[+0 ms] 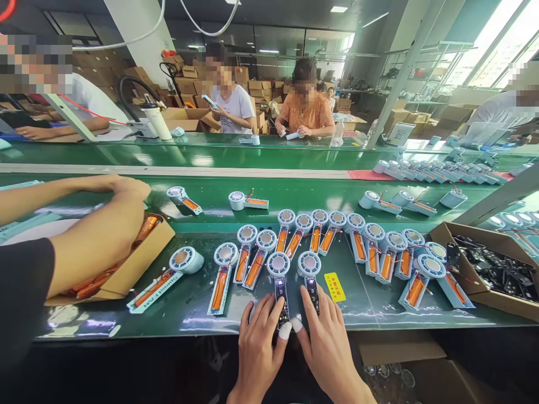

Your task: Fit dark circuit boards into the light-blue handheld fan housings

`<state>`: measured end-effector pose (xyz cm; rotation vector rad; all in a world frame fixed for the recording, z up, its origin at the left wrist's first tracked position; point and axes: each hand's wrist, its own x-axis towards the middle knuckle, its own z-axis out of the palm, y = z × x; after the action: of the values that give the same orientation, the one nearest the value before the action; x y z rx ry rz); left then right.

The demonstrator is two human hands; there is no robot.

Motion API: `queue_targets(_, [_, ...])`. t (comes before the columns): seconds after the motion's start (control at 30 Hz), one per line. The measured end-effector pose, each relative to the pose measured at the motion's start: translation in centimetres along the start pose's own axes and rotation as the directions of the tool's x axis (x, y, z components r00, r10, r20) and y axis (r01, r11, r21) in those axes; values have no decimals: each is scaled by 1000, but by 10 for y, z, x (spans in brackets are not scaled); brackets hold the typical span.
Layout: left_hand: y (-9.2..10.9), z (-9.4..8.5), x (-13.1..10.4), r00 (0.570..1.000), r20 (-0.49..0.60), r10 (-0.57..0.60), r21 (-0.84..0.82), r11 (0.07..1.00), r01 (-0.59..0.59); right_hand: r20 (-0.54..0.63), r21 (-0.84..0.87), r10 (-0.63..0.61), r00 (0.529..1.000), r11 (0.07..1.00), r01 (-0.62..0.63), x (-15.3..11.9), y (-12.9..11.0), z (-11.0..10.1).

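Side by side at the bench's front edge lie two pale-blue handheld fans with open handles and black circuit boards in them. My left hand (261,339) grips the handle of the left handheld fan (278,266), its fingers along the board's side. Around the handle of the right handheld fan (309,265) closes my right hand (326,345), which covers part of its board. White caps cover both thumb tips, which nearly meet between the handles. Behind them stand several more open fans (320,219) showing orange battery cells. A yellow label (334,287) lies beside my right hand.
At the left, a co-worker's arm (95,241) reaches over a cardboard box (138,258) of orange cells. A box (446,231) of black circuit boards stands at the right. Fans sit on the green conveyor (210,188). A slanted metal post (501,193) rises at the right.
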<state>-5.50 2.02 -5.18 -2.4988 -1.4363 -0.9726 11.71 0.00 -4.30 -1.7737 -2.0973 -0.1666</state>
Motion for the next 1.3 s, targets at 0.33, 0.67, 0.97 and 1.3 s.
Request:
queue_targets(0.33, [0, 0, -3, 1000, 9, -9, -8, 1000, 9, -3, 8, -4, 1000, 1000, 4, 2, -1, -2])
queue_targets(0.67, [0, -1, -2, 1000, 6, -18, -8, 1000, 18, 171, 72, 58, 984, 995, -71, 12, -1, -19])
queue_targets(0.97, [0, 0, -5, 1000, 23, -20, -5, 1000, 20, 266, 40, 99, 959, 993, -114, 20, -9, -27])
queue_targets(1.3, [1, -12, -8, 983, 74, -170, -261, 948, 184, 160, -31, 156, 975, 988, -153, 30, -24, -23])
